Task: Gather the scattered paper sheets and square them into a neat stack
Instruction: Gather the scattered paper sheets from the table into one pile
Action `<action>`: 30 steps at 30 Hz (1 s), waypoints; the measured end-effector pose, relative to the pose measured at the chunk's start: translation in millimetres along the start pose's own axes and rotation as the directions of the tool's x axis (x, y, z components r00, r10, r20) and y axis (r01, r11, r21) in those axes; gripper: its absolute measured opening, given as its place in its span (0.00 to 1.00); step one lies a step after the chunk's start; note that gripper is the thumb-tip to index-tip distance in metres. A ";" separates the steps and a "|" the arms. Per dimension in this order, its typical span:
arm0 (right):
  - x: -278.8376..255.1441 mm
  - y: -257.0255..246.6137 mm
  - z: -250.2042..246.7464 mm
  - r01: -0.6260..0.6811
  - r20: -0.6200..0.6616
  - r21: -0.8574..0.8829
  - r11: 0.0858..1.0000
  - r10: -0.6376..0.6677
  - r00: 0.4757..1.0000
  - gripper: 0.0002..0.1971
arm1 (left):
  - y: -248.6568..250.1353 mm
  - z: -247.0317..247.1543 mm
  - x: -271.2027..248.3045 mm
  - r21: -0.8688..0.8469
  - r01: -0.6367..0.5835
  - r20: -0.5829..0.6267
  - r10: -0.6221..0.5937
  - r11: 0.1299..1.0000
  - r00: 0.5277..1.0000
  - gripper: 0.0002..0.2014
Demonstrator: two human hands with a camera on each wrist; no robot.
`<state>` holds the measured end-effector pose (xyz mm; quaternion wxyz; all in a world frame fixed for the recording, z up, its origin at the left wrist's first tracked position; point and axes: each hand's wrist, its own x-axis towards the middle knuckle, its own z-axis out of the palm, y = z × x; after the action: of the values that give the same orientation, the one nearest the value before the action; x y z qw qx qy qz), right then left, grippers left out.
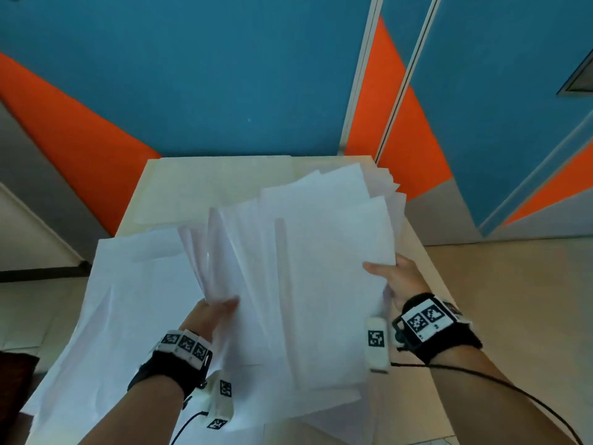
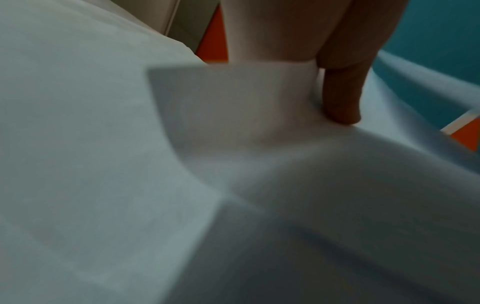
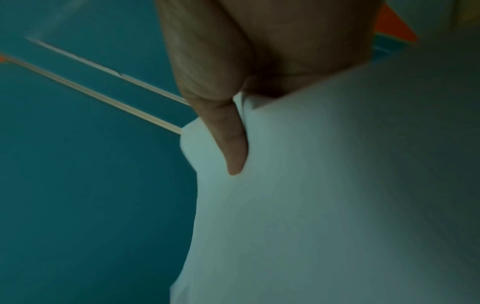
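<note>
A loose, fanned bundle of white paper sheets is held up over a pale table. My left hand pinches the bundle's left part, thumb on top and fingers hidden beneath. My right hand grips the bundle's right edge, thumb over the top sheet. More white sheets lie spread under it at the left and near edge. In the left wrist view my thumb presses on the paper. In the right wrist view my thumb lies on the sheets.
A blue and orange wall stands behind the table. A pale floor lies to the right of the table. Several sheets jut over the table's far right corner. A black cable hangs from my right wrist.
</note>
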<state>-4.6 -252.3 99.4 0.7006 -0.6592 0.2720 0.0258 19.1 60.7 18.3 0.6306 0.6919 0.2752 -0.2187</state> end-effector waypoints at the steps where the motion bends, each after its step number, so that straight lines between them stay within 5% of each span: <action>1: 3.5 14.0 4.6 -0.056 0.040 0.021 0.998 0.055 0.998 0.23 | 2.0 -0.4 -1.5 -0.038 -0.004 0.023 0.005 0.999 1.000 0.24; 3: 8.4 38.4 11.7 -0.189 0.180 0.080 0.979 0.172 0.968 0.36 | 4.6 -1.7 -6.4 -0.070 -0.005 0.079 0.010 0.998 0.997 0.25; 6: 8.8 60.6 24.9 -0.295 0.378 0.108 0.949 0.236 0.896 0.33 | 8.5 -1.8 -15.7 -0.060 0.012 0.169 -0.002 0.998 0.986 0.26; 9: 9.3 66.8 38.0 -0.260 0.423 0.003 0.966 0.235 0.875 0.48 | 5.5 -10.7 -8.9 -0.013 0.097 0.119 -0.095 0.995 0.988 0.52; 11: 11.6 69.6 44.6 -0.233 0.399 -0.045 0.971 0.231 0.887 0.52 | 4.8 -13.5 -7.5 -0.031 0.126 0.146 -0.120 0.992 0.982 0.61; 13: 9.5 69.0 52.2 -0.175 0.389 -0.106 0.979 0.203 0.899 0.49 | 6.7 -10.4 -12.4 0.015 0.073 0.166 -0.075 0.997 0.983 0.51; 15: 4.0 66.2 59.3 -0.099 0.369 -0.174 0.980 0.158 0.916 0.32 | 6.2 -9.1 -12.9 0.092 -0.017 0.162 0.002 0.996 0.987 0.36; 17: -0.2 64.1 61.8 -0.019 0.370 -0.233 0.972 0.106 0.923 0.15 | 2.4 -9.3 -9.1 0.172 -0.057 0.088 0.042 0.983 0.995 0.31; 20: -1.1 60.1 57.4 0.029 0.374 -0.284 0.958 0.083 0.924 0.06 | 2.1 -16.7 -7.8 0.222 -0.058 -0.055 0.072 0.973 0.996 0.22; 24: 11.2 60.6 31.2 -0.001 0.154 -0.426 0.905 0.074 0.985 0.05 | 0.1 -41.8 -1.4 0.123 -0.092 -0.166 0.112 0.988 0.980 0.19; 27: 19.8 71.0 6.2 -0.015 -0.064 -0.725 0.689 -0.046 0.997 0.06 | -0.4 -61.7 -0.4 0.103 -0.106 -0.213 0.126 0.989 0.969 0.17; 30: 15.1 88.5 8.0 0.072 0.066 -0.846 0.529 -0.030 0.997 0.15 | -3.2 -80.3 3.4 0.050 -0.099 -0.239 0.108 0.994 0.965 0.22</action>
<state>-23.9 -238.1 12.6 0.2998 -0.9229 0.1908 0.1484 15.9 141.0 22.5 0.5899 0.7386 0.3090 -0.1047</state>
